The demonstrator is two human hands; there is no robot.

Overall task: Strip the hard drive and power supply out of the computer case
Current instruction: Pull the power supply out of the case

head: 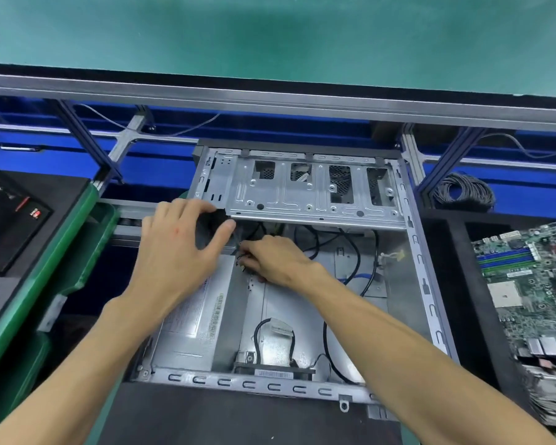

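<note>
From the head camera, the open computer case (424,271) lies flat on the workbench. The power supply (193,313), a grey box with a label, sits along the case's left side, not yet out. The left hand (180,248) grips something black at the far left corner, under the drive cage (302,191). The right hand (270,258) pinches black cables (355,252) beside it. I cannot spot the hard drive. A motherboard (533,290) lies by the bench's right edge. Much work looks left.

Labelled power supply (193,303) (inside open case (424,268))
</note>
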